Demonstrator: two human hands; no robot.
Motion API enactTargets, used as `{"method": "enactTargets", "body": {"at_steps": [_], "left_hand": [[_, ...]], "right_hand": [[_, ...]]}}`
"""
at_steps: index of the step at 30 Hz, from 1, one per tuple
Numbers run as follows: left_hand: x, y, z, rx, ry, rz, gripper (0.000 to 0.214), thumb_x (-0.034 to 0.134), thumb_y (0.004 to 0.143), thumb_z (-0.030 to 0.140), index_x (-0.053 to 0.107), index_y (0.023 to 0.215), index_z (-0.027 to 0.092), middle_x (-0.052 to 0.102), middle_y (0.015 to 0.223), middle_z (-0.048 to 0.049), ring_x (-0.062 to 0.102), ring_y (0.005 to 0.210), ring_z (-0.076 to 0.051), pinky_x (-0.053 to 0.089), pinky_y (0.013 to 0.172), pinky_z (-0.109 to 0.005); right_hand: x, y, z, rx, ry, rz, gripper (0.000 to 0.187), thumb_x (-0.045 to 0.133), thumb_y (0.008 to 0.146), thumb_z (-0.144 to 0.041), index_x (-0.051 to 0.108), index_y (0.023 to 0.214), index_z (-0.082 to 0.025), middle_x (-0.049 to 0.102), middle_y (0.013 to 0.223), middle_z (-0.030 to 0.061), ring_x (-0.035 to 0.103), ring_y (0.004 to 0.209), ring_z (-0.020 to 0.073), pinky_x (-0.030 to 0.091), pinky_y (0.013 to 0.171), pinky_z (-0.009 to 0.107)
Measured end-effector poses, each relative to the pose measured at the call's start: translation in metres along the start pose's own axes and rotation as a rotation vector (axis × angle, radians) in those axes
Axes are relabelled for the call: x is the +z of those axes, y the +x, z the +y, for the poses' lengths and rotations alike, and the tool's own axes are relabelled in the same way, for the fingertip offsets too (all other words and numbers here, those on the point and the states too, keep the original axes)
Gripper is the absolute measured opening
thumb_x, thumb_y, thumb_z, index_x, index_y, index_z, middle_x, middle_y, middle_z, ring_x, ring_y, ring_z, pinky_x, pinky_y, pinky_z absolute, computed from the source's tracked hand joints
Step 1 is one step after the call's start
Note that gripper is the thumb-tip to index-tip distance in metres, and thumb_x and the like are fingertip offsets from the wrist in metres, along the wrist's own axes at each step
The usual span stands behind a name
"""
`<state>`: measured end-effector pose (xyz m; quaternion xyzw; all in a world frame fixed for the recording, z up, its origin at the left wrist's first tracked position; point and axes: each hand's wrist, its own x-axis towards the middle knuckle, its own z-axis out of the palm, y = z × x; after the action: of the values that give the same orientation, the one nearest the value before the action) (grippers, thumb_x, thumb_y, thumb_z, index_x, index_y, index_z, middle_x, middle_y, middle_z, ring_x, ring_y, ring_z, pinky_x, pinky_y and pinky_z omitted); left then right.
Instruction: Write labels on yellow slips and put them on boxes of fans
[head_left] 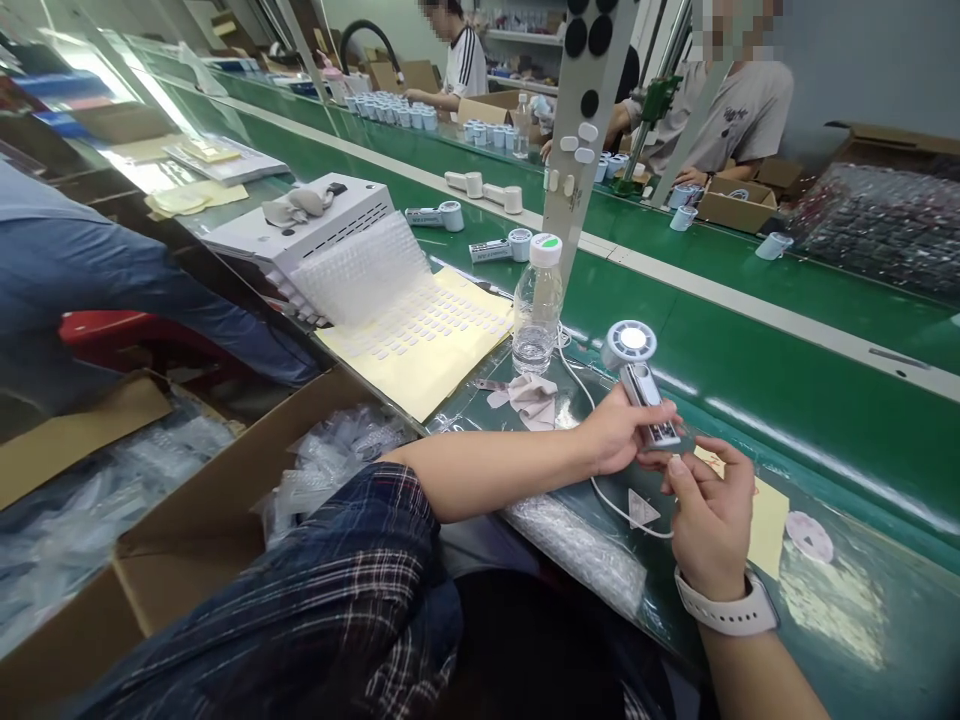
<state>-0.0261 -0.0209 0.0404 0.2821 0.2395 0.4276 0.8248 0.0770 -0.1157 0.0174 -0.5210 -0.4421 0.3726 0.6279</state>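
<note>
My left hand point(622, 430) is wrapped round the handle of a small white handheld fan point(630, 345). Its round head points up and away from me, and dark parts show in the handle. Just beside the handle's lower end is my right hand point(709, 510), thumb and fingers pinched together. Whatever lies in that pinch is too small or hidden to name. A white cable point(581, 375) runs across the bench and passes out of sight behind the right hand. Below the hands lies a clear triangular piece point(643, 508). A yellow sheet point(766, 525) is by the right wrist.
A water bottle point(534, 310) stands left of the fan, near a crumpled cloth point(532, 400). Yellow paper with rows of small stickers point(405, 375) lies farther left, beside a white metal box point(300, 235). More fans point(501, 247) rest on the green belt point(720, 330). Co-workers sit across it.
</note>
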Motion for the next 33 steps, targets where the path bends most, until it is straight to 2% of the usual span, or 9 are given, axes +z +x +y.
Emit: {"method": "enactTargets", "body": {"at_steps": [2, 4, 7, 9, 11, 14, 25, 29, 33], "left_hand": [[-0.001, 0.006, 0.004, 0.002, -0.036, 0.086, 0.030, 0.072, 0.074, 0.014, 0.046, 0.089, 0.017, 0.058, 0.075, 0.0010, 0.062, 0.067, -0.013, 0.049, 0.061, -0.024], [-0.002, 0.008, 0.006, -0.040, -0.017, 0.126, 0.025, 0.065, 0.076, 0.009, 0.045, 0.087, 0.017, 0.058, 0.073, 0.0016, 0.062, 0.065, -0.012, 0.053, 0.066, -0.026], [0.000, 0.000, 0.001, -0.203, 0.060, -0.027, 0.027, 0.062, 0.075, 0.014, 0.044, 0.095, 0.018, 0.061, 0.077, 0.0003, 0.064, 0.064, -0.015, 0.055, 0.065, -0.032], [0.003, -0.011, -0.004, -0.265, 0.134, -0.225, 0.038, 0.066, 0.072, 0.019, 0.043, 0.103, 0.019, 0.062, 0.081, 0.0001, 0.064, 0.064, -0.016, 0.054, 0.065, -0.033], [0.004, -0.021, -0.006, -0.262, 0.261, -0.410, 0.050, 0.072, 0.071, 0.024, 0.042, 0.110, 0.020, 0.062, 0.082, -0.0001, 0.064, 0.065, -0.017, 0.052, 0.066, -0.033], [0.003, -0.027, -0.006, -0.197, 0.467, -0.553, 0.053, 0.075, 0.075, 0.028, 0.040, 0.113, 0.021, 0.061, 0.083, -0.0021, 0.064, 0.071, -0.019, 0.050, 0.070, -0.035], [-0.004, -0.021, 0.002, -0.145, 0.699, -0.673, 0.063, 0.075, 0.082, 0.039, 0.038, 0.131, 0.023, 0.062, 0.087, -0.0052, 0.065, 0.082, -0.023, 0.052, 0.074, -0.038], [-0.006, -0.020, 0.005, -0.187, 0.620, -0.693, 0.067, 0.079, 0.079, 0.036, 0.039, 0.131, 0.023, 0.063, 0.093, -0.0071, 0.067, 0.084, -0.024, 0.054, 0.074, -0.039], [-0.006, -0.020, 0.005, -0.189, 0.652, -0.675, 0.065, 0.078, 0.079, 0.035, 0.040, 0.130, 0.024, 0.063, 0.095, -0.0073, 0.069, 0.089, -0.026, 0.056, 0.076, -0.041]], "right_hand": [[-0.008, 0.005, 0.003, -0.022, -0.082, 0.013, 0.046, 0.068, 0.088, -0.046, 0.042, 0.118, -0.024, 0.059, 0.068, -0.0022, 0.068, 0.084, 0.0232, 0.050, 0.070, 0.034], [-0.019, 0.014, 0.006, -0.030, -0.241, 0.050, 0.049, 0.064, 0.088, -0.049, 0.043, 0.124, -0.023, 0.066, 0.092, 0.0062, 0.064, 0.102, 0.0271, 0.049, 0.087, 0.046], [-0.035, 0.024, 0.005, -0.019, -0.187, 0.080, 0.063, 0.066, 0.083, -0.052, 0.044, 0.134, -0.024, 0.055, 0.134, 0.0140, 0.052, 0.126, 0.0302, 0.043, 0.102, 0.053], [-0.037, 0.025, -0.003, 0.044, 0.057, 0.001, 0.075, 0.072, 0.077, -0.048, 0.038, 0.142, -0.029, 0.053, 0.138, 0.0121, 0.055, 0.123, 0.0297, 0.052, 0.092, 0.046], [-0.034, 0.022, -0.012, 0.116, 0.219, -0.126, 0.084, 0.076, 0.073, -0.043, 0.033, 0.145, -0.034, 0.055, 0.137, 0.0111, 0.064, 0.105, 0.0280, 0.056, 0.064, 0.034], [-0.026, 0.017, -0.019, 0.122, 0.244, -0.209, 0.085, 0.078, 0.073, -0.038, 0.033, 0.145, -0.035, 0.055, 0.137, 0.0130, 0.066, 0.081, 0.0238, 0.040, 0.038, 0.022], [-0.027, 0.015, -0.015, -0.055, 0.155, -0.180, 0.072, 0.080, 0.073, -0.031, 0.045, 0.135, -0.027, 0.060, 0.129, 0.0141, 0.065, 0.099, 0.0277, 0.047, 0.045, 0.023], [-0.030, 0.015, -0.013, 0.036, 0.143, -0.209, 0.081, 0.082, 0.070, -0.037, 0.041, 0.140, -0.028, 0.058, 0.132, 0.0149, 0.066, 0.082, 0.0249, 0.045, 0.041, 0.024], [-0.034, 0.015, -0.010, 0.072, 0.141, -0.230, 0.083, 0.084, 0.067, -0.039, 0.043, 0.138, -0.028, 0.057, 0.134, 0.0152, 0.066, 0.085, 0.0272, 0.047, 0.043, 0.028]]}}
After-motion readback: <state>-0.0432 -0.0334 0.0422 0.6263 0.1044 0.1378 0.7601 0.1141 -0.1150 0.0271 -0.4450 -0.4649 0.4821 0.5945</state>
